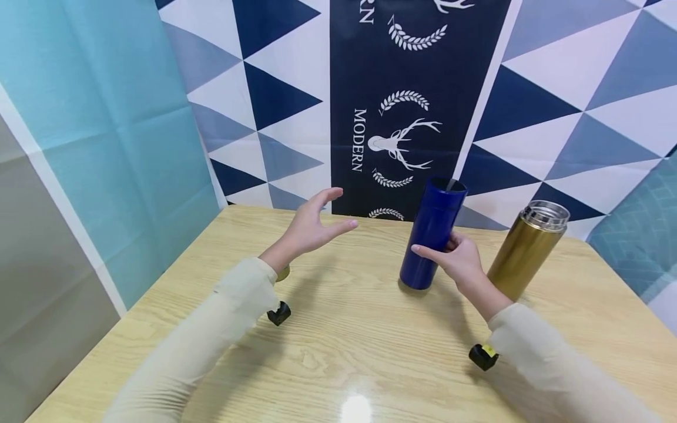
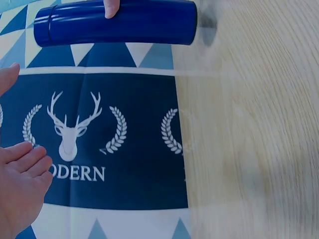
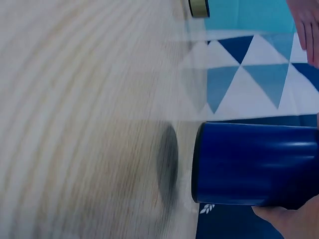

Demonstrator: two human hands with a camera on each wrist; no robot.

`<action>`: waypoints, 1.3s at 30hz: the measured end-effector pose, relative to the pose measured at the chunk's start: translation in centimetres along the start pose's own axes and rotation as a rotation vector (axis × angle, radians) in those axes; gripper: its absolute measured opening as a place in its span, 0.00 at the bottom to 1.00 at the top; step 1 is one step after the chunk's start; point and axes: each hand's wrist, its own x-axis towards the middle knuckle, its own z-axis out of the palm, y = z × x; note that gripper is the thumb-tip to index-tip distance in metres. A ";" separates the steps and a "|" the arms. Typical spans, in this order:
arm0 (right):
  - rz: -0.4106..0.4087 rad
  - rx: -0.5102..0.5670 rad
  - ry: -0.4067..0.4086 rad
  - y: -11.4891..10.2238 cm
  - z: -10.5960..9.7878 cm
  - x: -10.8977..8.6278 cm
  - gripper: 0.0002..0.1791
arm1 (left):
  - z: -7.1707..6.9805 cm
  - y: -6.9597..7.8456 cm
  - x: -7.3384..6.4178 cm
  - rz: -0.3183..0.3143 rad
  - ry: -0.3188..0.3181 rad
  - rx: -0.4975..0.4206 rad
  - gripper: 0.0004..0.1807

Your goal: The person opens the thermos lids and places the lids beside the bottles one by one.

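My right hand (image 1: 459,258) grips a dark blue thermos bottle (image 1: 435,226) around its lower half. The bottle leans slightly, its open mouth facing up, and a grey sliver shows inside the rim. In the right wrist view a narrow gap separates the base of the blue bottle (image 3: 254,164) from its shadow on the wood. To the left, my left hand (image 1: 309,226) is held in the air, thumb and fingers spread apart and holding nothing. The left wrist view shows that hand (image 2: 25,179) palm up beside the blue bottle (image 2: 119,25).
A gold thermos bottle (image 1: 529,249) without a cap stands behind my right wrist. A small gold round piece (image 1: 284,274) lies partly hidden beneath my left wrist. The wooden table (image 1: 338,341) ends at a patterned curtain (image 1: 288,106).
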 end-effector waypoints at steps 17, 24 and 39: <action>-0.018 0.037 -0.133 -0.6 1.9 -2.6 0.43 | 1.0 1.8 0.8 0.122 -0.083 -0.069 0.40; -0.028 0.042 -0.190 -1.3 3.2 -2.8 0.43 | 1.4 2.2 0.7 0.193 -0.106 -0.132 0.39; -0.213 0.101 -0.321 -1.5 4.2 -2.4 0.38 | 2.0 4.0 1.5 0.250 -0.254 -0.322 0.38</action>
